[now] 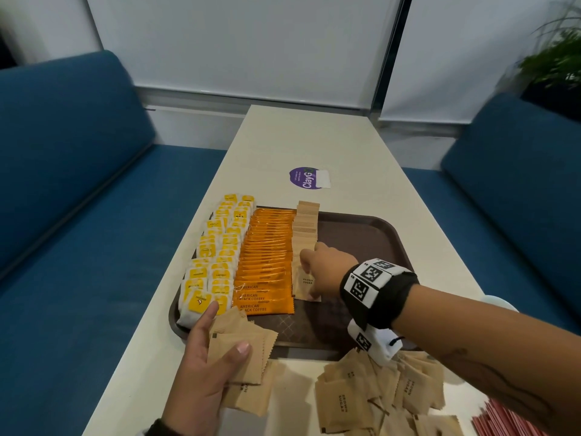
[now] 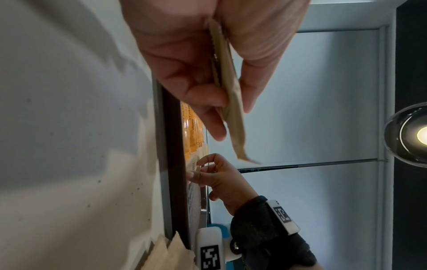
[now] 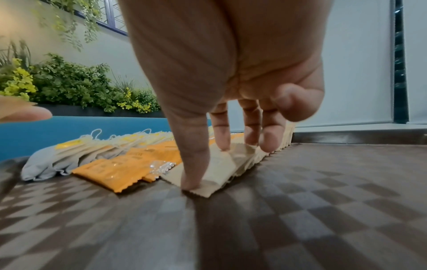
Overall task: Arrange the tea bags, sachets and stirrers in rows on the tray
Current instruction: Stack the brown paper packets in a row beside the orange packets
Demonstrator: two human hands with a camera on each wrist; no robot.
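On the brown tray (image 1: pixel 361 234) lie a row of yellow tea bags (image 1: pixel 217 256), a row of orange coffee sachets (image 1: pixel 267 262) and a row of brown sugar sachets (image 1: pixel 305 228). My right hand (image 1: pixel 309 276) arches over the nearest sugar sachet (image 3: pixel 221 164) of that row and holds it by its two ends, thumb on the near edge, fingertips (image 3: pixel 223 144) on the far edge, flat on the tray (image 3: pixel 300 201). At the tray's near left corner my left hand (image 1: pixel 228 328) grips a small stack of sugar sachets (image 1: pixel 245 344) between thumb and fingers (image 2: pixel 215 118).
A loose pile of brown sugar sachets (image 1: pixel 377 394) lies on the white table in front of the tray. Red stirrers (image 1: pixel 503 423) lie at the near right corner. A purple sticker (image 1: pixel 306 178) is beyond the tray. Blue sofas flank the table.
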